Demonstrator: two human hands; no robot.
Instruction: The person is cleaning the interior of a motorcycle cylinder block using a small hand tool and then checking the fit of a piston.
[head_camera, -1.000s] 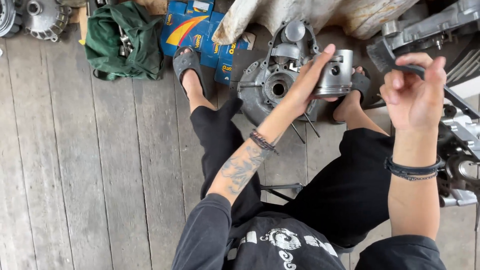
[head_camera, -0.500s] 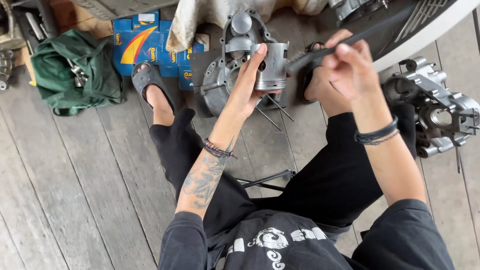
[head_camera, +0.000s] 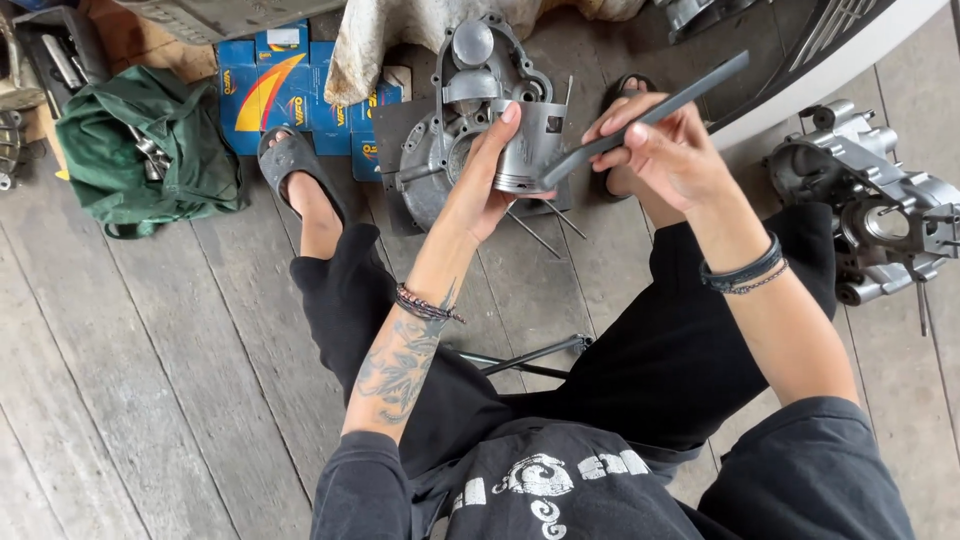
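Left hand (head_camera: 478, 190): you grip the piston (head_camera: 527, 148), rigid, slick metal; hold its skirt.
Right hand (head_camera: 660, 150): pinching flat file (head_camera: 650, 115), at 2 o'clock.

Grey plank floor (head_camera: 140, 380), green bag (head_camera: 140, 150), blue boxes (head_camera: 270, 85), engine casings (head_camera: 450, 140), metal rods (head_camera: 535, 235)

A cluster of flat rectangular cardboard boxes (head_camera: 268, 85), blue with a curved orange-and-yellow stripe and small white patches, lies on the wooden plank floor (head_camera: 120, 380) at the top of the view. The boxes sit just right of a rumpled green cloth bag (head_camera: 140, 150), and a dirty pale rag (head_camera: 370, 45) overlaps their right edge.
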